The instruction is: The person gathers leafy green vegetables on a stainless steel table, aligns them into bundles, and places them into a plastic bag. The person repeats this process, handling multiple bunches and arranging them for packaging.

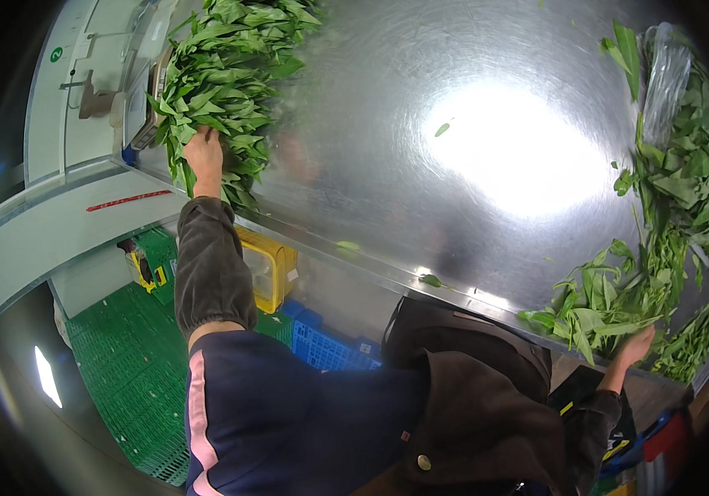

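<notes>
My left hand (pixel 205 155) reaches into the near end of a long heap of leafy green vegetables (pixel 224 93) at the left of a stainless steel table (pixel 360 124). Leaves hide its fingertips, so its grip cannot be made out. At the table's near right corner, my right hand (pixel 636 347) touches loose leafy green stems (pixel 596 304); its fingers are partly hidden. Beyond it, more leafy greens (pixel 689 180) are piled along the right side, with a clear plastic bag (pixel 667 80) on them.
The table's raised metal edge (pixel 367 260) runs in front of me. Below it stand a yellow crate (pixel 267 266), a blue crate (pixel 323 341) and green crates (pixel 131 372). A red strip (pixel 128 200) lies on a white surface at left. A brown tape dispenser or similar tool (pixel 94 99) hangs beyond.
</notes>
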`<state>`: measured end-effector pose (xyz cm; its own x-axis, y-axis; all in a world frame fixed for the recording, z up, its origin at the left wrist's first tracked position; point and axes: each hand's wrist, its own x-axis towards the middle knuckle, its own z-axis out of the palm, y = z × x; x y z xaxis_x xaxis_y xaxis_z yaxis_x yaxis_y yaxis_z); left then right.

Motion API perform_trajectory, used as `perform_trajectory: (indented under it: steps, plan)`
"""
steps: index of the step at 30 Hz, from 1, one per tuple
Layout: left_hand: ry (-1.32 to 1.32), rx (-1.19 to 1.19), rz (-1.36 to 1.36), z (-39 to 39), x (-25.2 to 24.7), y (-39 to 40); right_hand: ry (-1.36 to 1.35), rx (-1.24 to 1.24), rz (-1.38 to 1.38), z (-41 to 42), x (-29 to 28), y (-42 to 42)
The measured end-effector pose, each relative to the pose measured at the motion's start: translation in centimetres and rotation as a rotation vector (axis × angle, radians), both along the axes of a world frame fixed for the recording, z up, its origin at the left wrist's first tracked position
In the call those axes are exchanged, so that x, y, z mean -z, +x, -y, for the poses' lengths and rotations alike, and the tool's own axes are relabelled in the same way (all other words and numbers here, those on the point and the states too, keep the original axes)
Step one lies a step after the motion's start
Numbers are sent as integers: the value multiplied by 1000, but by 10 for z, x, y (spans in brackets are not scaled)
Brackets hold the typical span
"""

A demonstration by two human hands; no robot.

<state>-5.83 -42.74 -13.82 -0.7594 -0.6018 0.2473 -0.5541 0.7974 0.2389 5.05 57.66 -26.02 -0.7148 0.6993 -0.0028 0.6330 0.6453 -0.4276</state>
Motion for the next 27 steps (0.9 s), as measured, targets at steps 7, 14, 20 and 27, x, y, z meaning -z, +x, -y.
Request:
perform_trajectory:
  steps: [7, 14, 20, 27]
  plan:
    - [-57, -163, 107, 7, 2, -6, -72, -37, -31, 5, -1, -3]
    - [506, -77, -261, -83, 3, 4, 6, -106, 13, 83, -68, -30]
    - [464, 905, -73, -347, -1, -19, 156, -296, 59, 88, -92, -48]
    - [474, 1435, 116, -552, 17, -117, 104, -88, 37, 120, -182, -61]
